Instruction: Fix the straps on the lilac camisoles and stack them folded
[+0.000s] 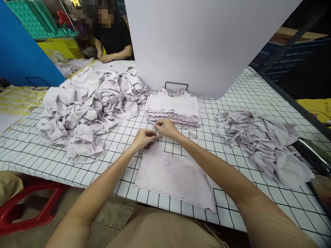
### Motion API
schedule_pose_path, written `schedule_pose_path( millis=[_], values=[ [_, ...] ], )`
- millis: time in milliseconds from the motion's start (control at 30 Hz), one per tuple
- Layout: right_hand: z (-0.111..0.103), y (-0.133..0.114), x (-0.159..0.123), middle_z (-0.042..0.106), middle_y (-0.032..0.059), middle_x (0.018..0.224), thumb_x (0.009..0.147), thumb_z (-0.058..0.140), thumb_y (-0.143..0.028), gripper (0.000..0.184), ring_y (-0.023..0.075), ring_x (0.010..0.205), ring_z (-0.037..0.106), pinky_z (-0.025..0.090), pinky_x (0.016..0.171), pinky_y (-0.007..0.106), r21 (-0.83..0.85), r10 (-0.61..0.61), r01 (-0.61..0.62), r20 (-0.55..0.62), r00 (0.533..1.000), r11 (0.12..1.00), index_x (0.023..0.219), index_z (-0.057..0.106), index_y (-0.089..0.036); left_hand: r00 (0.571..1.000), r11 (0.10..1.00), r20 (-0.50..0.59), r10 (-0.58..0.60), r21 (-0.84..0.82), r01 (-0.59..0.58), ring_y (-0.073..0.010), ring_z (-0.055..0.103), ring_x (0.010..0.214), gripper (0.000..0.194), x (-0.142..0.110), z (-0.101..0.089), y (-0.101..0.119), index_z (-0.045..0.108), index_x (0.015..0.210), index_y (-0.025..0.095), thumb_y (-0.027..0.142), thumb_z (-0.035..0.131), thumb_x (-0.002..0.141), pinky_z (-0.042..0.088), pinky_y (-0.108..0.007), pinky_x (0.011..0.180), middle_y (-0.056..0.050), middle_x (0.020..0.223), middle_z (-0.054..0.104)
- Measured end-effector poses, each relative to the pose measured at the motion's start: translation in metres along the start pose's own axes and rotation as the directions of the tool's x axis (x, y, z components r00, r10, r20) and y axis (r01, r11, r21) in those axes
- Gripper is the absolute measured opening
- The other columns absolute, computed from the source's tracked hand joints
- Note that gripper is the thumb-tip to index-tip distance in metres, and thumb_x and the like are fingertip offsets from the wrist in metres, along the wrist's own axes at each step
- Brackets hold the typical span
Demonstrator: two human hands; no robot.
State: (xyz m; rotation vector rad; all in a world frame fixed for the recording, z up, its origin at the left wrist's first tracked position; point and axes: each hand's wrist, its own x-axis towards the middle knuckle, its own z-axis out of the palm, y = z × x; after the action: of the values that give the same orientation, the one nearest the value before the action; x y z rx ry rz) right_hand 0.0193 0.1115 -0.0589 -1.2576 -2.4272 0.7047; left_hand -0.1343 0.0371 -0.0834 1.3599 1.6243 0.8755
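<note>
- Hand state: my left hand [144, 138] and right hand [167, 128] are each pinched, fingers to thumb, on the upper-left strap of the flat fabric piece [173, 175]; the exact grip is partly hidden.
- Position: the piece lies at the middle of the tabletop's [116, 141] near edge, wavy hem toward me.
- Risk, skew: uneven pull on the strap could twist it or rumple the piece.
- Risk, snag: the hem sits close to the near edge; my body could catch it.
- Risk, disturbed layers: my right hand is just beside the stack [173, 106] and could knock it.
- Obstruction: the grey panel [191, 44] limits space behind the stack.
- Surroundings: a large loose pile [90, 100] covers the tabletop's left side; a smaller heap [261, 137] lies toward its right edge. Beyond the far-left area sits a co-worker [113, 41].
</note>
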Motion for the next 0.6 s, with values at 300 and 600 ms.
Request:
schedule_pose_path(
  millis=[300, 600],
  values=[
    [-0.011, 0.021, -0.041, 0.073, 0.0071, 0.084, 0.090, 0.052, -0.010, 0.022, 0.0211, 0.082, 0.061, 0.046, 0.082, 0.037, 0.004, -0.116, 0.116, -0.072, 0.991, 0.993, 0.080, 0.070, -0.017, 0.997, 0.992, -0.072, -0.040, -0.123, 0.031, -0.0144, 0.059, 0.068, 0.023, -0.002, 0.014, 0.013, 0.064, 0.057, 0.018, 0.014, 0.086, 0.054, 0.042, -0.023, 0.060, 0.000, 0.067, 0.065],
    [0.023, -0.002, -0.138, 0.023, 0.0127, 0.168, 0.103, 0.039, -0.058, 0.070, 0.0268, 0.157, 0.016, 0.009, 0.126, 0.058, 0.004, -0.580, 0.634, 0.410, 0.704, 0.773, 0.159, 0.027, -0.018, 0.951, 0.850, 0.182, -0.251, -0.429, 0.306, -0.0010, 0.041, 0.043, 0.012, 0.016, -0.001, 0.017, 0.071, 0.069, 0.008, 0.014, 0.081, 0.072, 0.020, -0.015, 0.036, -0.012, 0.077, 0.073]
  ],
)
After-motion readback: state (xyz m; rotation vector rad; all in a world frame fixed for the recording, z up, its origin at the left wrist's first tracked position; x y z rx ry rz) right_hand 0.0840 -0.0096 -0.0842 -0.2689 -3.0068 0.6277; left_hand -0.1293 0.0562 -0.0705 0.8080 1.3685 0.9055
